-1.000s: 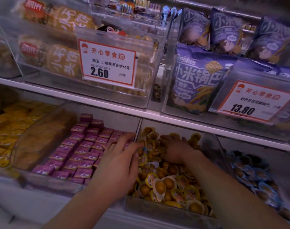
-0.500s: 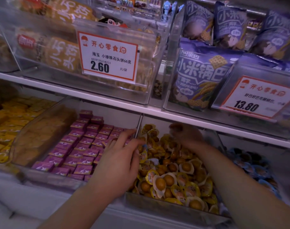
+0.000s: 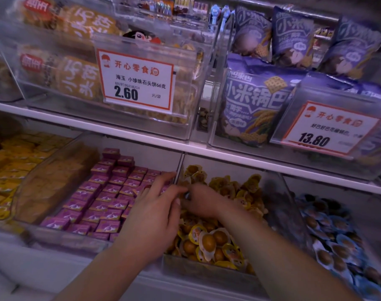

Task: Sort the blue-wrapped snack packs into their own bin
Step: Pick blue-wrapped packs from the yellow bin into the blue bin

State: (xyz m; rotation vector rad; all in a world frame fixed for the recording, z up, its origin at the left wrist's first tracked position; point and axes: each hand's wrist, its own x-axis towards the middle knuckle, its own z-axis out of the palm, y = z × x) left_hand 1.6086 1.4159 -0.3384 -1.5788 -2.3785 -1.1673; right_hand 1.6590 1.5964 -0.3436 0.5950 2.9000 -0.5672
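Hands meet over yellow-pack bin (image 3: 207, 272), apparently hunting strays: left hand (image 3: 151, 216) spread, grasping nothing; right hand (image 3: 203, 202) curled, contents indiscernible. Blue-wrapped packs (image 3: 337, 242) lie in rightmost bin.

boxes bin (image 3: 55, 233) left | egg-pack bin (image 3: 207, 270) middle | blue-wrapped packs (image 3: 337, 246) right

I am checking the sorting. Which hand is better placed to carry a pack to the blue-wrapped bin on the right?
Probably the right hand: it is over the yellow-wrapped bin, next to the blue-wrapped bin. The left hand lies farther away, at the divider by the purple packs.
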